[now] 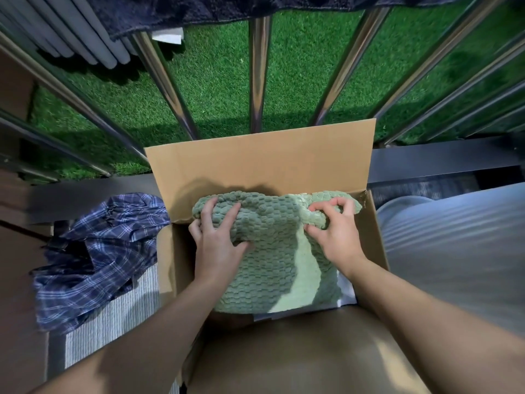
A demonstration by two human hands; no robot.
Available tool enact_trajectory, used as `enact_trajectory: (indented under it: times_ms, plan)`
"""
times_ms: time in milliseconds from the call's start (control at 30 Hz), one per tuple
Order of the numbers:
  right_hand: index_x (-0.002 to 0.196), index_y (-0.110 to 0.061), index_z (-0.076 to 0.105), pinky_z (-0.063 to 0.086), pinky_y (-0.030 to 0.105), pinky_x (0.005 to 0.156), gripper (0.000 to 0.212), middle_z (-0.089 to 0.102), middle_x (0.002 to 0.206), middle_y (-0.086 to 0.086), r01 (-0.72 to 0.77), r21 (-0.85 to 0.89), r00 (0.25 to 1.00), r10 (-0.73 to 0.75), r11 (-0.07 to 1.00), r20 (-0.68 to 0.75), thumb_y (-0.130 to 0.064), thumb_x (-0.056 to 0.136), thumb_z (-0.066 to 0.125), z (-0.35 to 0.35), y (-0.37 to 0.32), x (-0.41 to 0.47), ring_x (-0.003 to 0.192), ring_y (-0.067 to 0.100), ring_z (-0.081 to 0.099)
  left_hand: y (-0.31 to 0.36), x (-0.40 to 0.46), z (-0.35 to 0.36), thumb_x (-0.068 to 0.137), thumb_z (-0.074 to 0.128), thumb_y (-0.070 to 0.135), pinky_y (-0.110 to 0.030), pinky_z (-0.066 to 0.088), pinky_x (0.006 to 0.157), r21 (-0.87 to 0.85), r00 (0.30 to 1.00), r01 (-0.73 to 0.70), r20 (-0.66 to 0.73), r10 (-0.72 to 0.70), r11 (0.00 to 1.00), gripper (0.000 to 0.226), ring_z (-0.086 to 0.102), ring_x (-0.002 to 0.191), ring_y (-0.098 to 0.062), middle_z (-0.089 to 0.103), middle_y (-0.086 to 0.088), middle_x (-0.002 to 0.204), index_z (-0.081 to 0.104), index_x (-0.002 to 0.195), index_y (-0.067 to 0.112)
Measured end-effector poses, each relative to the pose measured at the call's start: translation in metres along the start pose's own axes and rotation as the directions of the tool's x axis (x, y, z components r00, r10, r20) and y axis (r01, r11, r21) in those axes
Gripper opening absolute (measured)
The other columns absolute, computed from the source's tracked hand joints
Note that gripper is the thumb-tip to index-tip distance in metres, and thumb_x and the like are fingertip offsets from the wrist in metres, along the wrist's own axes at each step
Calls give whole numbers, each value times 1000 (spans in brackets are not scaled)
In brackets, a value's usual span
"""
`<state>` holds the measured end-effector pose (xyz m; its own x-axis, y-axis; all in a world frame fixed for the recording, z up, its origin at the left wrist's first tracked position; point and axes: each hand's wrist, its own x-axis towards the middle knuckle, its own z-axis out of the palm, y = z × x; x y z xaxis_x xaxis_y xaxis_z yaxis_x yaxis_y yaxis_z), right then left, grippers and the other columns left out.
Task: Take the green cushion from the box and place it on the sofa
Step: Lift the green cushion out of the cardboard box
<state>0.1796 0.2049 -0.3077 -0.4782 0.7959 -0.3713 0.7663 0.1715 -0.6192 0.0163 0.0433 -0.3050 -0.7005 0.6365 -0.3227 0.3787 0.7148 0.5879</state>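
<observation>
Two bare forearms are reaching forward from the bottom of the view into an open cardboard box (181,251). Its near flap is lying flat under the arms, and its far flap is standing upright.

Left hand (217,240) is gripping the green cushion (272,251) at its far left corner, fingers curling over the top edge and thumb pressing into the knobbly fabric. Right hand (333,234) is pinching a fold of the cushion near its far right corner, fingers closing tightly around the bunched cloth.

Filling most of the opening, the cushion is sitting inside the box, its far edge leaning against the upright flap. Something white is peeking out beneath its near right corner.

Left of the box, a crumpled blue checked shirt (96,251) is lying on a pale ribbed mat (113,317). Right of the box, a grey ribbed surface (454,251) is showing. Beyond the box, shiny metal railings (258,72) are standing before green turf (216,81).
</observation>
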Motion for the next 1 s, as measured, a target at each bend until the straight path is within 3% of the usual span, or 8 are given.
enact_trajectory:
  times_ms: [133, 267, 433, 533, 600, 667, 800, 1000]
  plan:
    - [98, -29, 61, 50, 34, 69, 24, 33, 118, -2, 20, -18, 1000, -20, 1000, -16, -11, 85, 69, -13, -15, -15, 58, 17, 47, 19, -8, -17, 79, 75, 23, -31, 29, 103, -1, 999, -2, -33, 2, 1000, 60, 20, 128, -21, 20, 12, 152, 52, 133, 38]
    - [99, -23, 63, 48, 32, 72, 22, 35, 114, 0, 66, -43, 997, -68, 997, -48, -5, 87, 61, -38, -44, -29, 62, 18, 47, 46, -17, -48, 84, 70, 16, -20, 22, 91, -37, 997, 19, -78, -22, 999, 36, 27, 114, -18, 34, 11, 148, 67, 115, 33]
    - [99, -20, 65, 37, 29, 71, 20, 35, 113, 2, 105, -32, 988, -108, 994, -112, -4, 86, 61, -92, -92, -47, 62, 11, 44, 89, -28, -105, 84, 69, 20, -29, 27, 89, -38, 990, -22, -140, 16, 999, 24, 35, 117, -26, 40, 9, 144, 72, 105, 32]
    - [98, -22, 65, 34, 27, 68, 20, 36, 114, 2, 115, -5, 981, -114, 993, -154, -5, 87, 60, -132, -131, -72, 65, 7, 44, 118, -43, -148, 84, 70, 21, -29, 28, 97, -58, 982, -105, -165, 94, 993, 21, 35, 110, -15, 38, 7, 144, 73, 103, 30]
    - [98, -19, 65, 32, 23, 66, 20, 36, 114, 4, 111, 31, 978, -103, 993, -183, -3, 88, 59, -163, -162, -98, 68, 4, 44, 142, -61, -182, 83, 69, 18, -31, 27, 105, -100, 980, -125, -170, 107, 987, 23, 24, 106, -6, 38, 8, 144, 72, 101, 32]
    - [98, -15, 66, 32, 21, 69, 21, 36, 114, 5, 101, 65, 972, -85, 993, -218, 0, 87, 58, -192, -191, -131, 72, 6, 45, 166, -85, -218, 83, 70, 17, -25, 24, 102, -160, 973, -172, -183, 142, 972, 23, 25, 112, -13, 39, 10, 142, 72, 99, 34]
    - [96, -14, 67, 32, 20, 80, 21, 37, 113, 7, 71, 99, 955, -39, 993, -295, 1, 85, 57, -244, -242, -199, 92, 6, 35, 210, -129, -289, 83, 71, 20, -23, 20, 99, -97, 951, -271, -182, 251, 958, 21, 34, 119, -33, 42, 0, 143, 73, 102, 29]
    - [102, -17, 68, 30, 18, 81, 20, 38, 115, 4, -40, 151, 903, 101, 988, -417, -6, 89, 57, -309, -295, -313, 93, 12, 43, 278, -201, -375, 86, 68, 26, -24, 22, 93, -34, 910, -411, -82, 407, 911, 22, 28, 126, -30, 38, 2, 148, 71, 108, 28]
